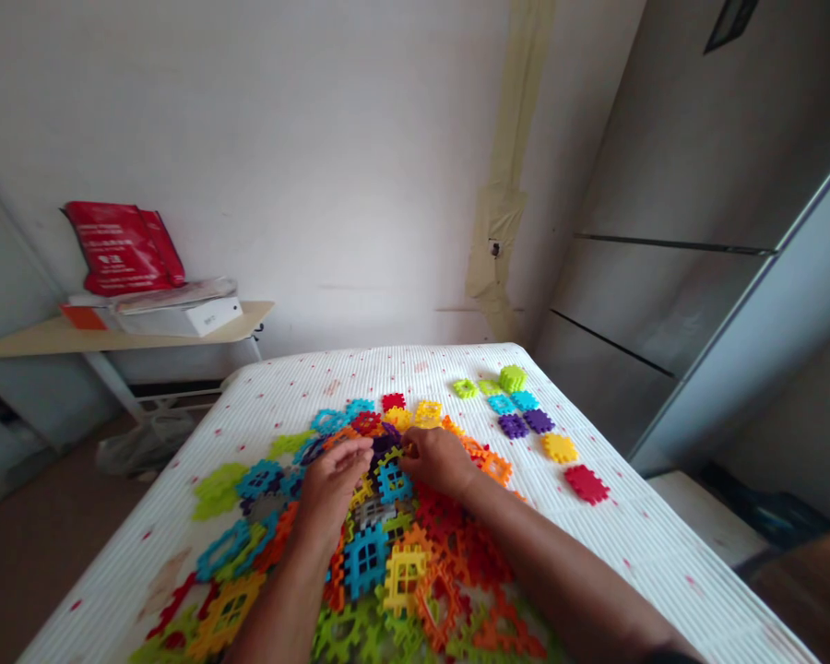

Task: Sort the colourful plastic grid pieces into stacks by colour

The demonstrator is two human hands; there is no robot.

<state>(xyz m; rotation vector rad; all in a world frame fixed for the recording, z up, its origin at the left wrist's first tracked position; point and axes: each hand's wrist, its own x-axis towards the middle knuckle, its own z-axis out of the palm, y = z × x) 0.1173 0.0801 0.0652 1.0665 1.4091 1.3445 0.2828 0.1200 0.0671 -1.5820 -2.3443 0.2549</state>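
Observation:
My left hand (334,475) reaches over a heap of plastic interlocking pieces, fingers loosely curved and seemingly holding nothing. Its fingertips are near a purple piece (385,444) in the upper part of the heap. My right hand (437,456) is a short way to the right, its fingers curled down into the pile; what they grip is hidden. Below and between the hands lie a blue window piece (366,560), a yellow window piece (407,577) and a smaller blue window piece (393,481). An orange piece (437,604) with a toothed edge lies near my right forearm.
Sorted at the right are a green stack (513,378), blue pieces (502,405), purple pieces (513,425), a yellow piece (560,448) and a red piece (586,484). A side table (24,339) holds boxes and a red bag (123,247). A grey cabinet (654,203) stands right.

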